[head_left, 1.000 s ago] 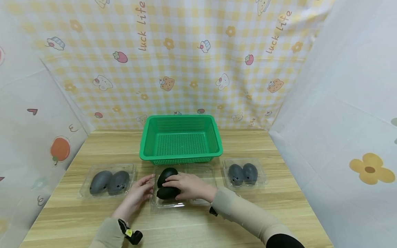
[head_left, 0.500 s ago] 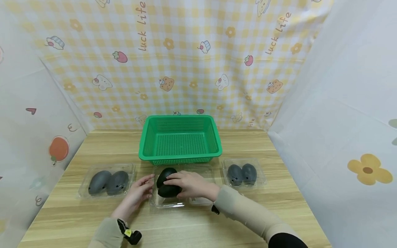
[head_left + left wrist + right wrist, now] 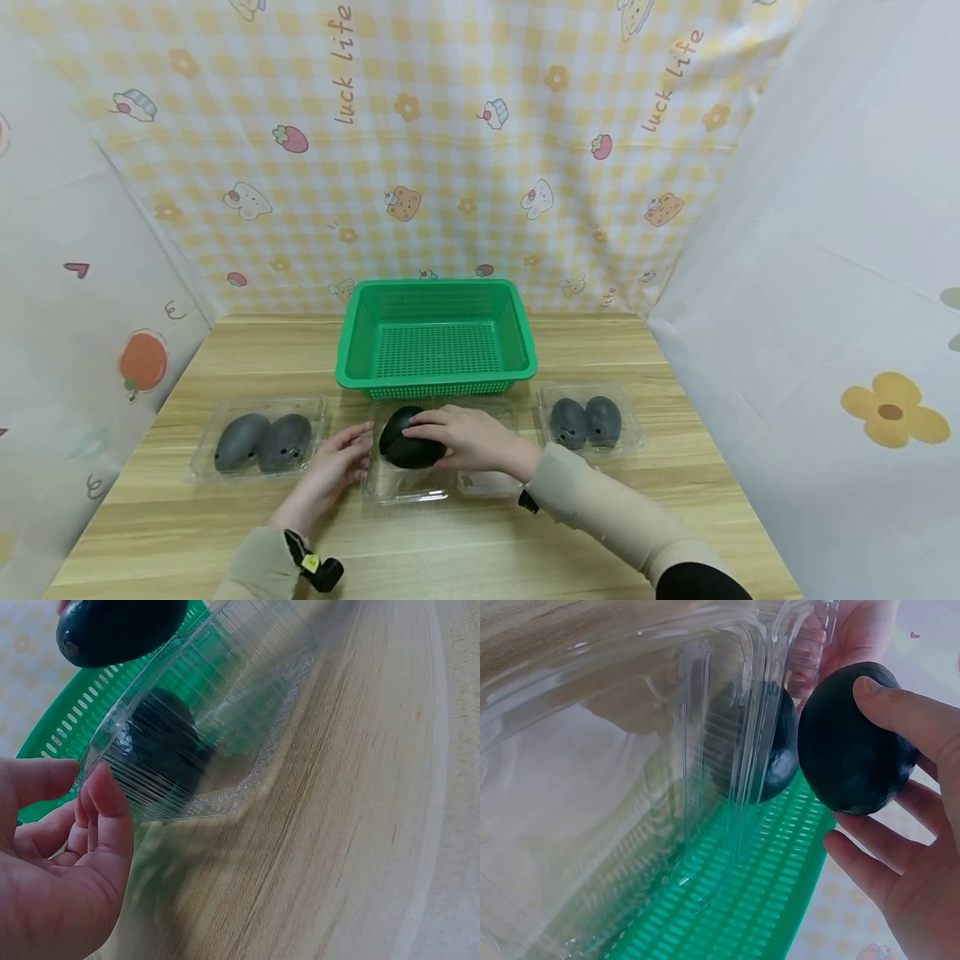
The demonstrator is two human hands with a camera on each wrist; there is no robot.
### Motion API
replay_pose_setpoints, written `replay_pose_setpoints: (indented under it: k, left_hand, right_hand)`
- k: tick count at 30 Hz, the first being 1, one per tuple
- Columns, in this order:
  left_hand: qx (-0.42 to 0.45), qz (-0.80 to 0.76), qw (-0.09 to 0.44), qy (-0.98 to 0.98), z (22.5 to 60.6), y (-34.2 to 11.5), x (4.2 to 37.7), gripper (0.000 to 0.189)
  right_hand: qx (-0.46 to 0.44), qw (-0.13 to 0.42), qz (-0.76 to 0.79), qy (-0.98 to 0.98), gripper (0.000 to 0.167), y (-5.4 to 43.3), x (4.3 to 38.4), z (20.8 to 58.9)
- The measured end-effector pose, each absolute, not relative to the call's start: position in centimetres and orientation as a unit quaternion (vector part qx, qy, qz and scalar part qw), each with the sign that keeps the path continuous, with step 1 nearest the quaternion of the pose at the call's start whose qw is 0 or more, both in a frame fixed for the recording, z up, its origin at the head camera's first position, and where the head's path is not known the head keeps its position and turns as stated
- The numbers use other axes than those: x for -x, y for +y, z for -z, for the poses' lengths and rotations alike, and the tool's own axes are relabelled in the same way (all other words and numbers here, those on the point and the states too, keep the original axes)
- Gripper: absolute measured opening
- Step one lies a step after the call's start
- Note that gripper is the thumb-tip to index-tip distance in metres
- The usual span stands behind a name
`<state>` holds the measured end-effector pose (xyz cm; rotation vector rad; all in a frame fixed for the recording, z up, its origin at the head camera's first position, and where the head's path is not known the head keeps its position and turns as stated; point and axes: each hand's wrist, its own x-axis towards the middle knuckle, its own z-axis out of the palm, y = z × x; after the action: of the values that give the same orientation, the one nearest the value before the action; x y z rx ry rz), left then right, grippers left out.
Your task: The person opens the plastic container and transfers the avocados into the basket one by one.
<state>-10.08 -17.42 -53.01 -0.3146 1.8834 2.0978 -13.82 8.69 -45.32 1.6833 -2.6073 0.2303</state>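
Observation:
My right hand [image 3: 480, 442] grips a dark avocado [image 3: 414, 452] between thumb and fingers. The right wrist view shows this avocado [image 3: 844, 742] raised beside the rim of an open clear plastic clamshell box [image 3: 408, 493]. Behind it, a second dark avocado [image 3: 393, 427] sits inside the left half of the box, seen through the ribbed wall in the left wrist view. My left hand [image 3: 337, 462] pinches the left rim of the box between thumb and fingertip. The box's lid half [image 3: 491, 483] lies opened out to the right, partly hidden under my right hand.
A green plastic basket [image 3: 437, 390] stands right behind the box. At left is a closed clear box [image 3: 202, 458] holding two avocados, and at right another closed box [image 3: 633, 429] with two more. A patterned cloth [image 3: 450, 158] hangs behind the wooden table [image 3: 420, 558].
The right hand has taken the nearer avocado up off the box floor and slightly to the right, overlapping the other avocado in the head view. The left hand stays at the box rim.

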Motion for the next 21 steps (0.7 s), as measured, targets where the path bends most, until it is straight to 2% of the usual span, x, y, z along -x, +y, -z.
replay_pose_setpoints:
  k: [21]
  left_hand:
    - [0.106, -0.737, 0.153, 0.650, 53.0, -17.5, 10.1, 0.055]
  right_hand:
    - [-0.546, 0.052, -0.083, -0.832, 0.065, 10.0, 14.7, 44.0]
